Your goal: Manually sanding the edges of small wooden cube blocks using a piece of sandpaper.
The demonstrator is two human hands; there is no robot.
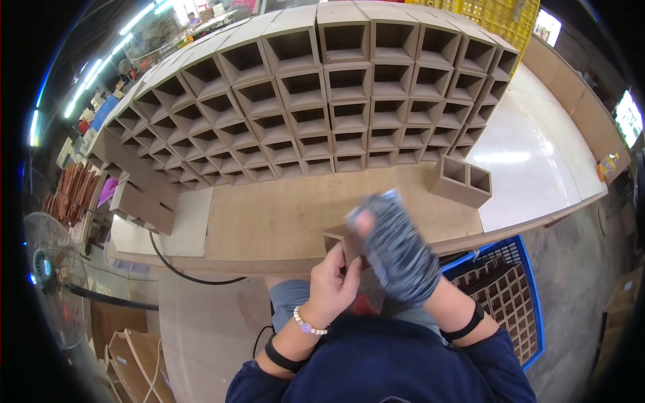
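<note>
My left hand point(334, 282), bare and with a beaded bracelet at the wrist, pinches a small brown fibreboard box point(344, 240) at the front edge of the workbench. Its fingers and thumb close on the box's near side. Over the right part of that box is my right hand point(402, 252), in a grey and black knit glove, smeared by motion. A pale bluish patch shows at its far end; what it is, and whether the fingers grip anything, I cannot make out. A two-compartment box point(463, 180) stands farther right on the bench.
Stacked open-fronted boxes point(312, 114) form a wall along the bench's back. More boxes point(143, 205) stand at its left end. A blue crate point(534, 316) with gridded pieces sits low on the right. A fan point(46, 265) is at far left; a black cable point(181, 269) hangs off the front edge.
</note>
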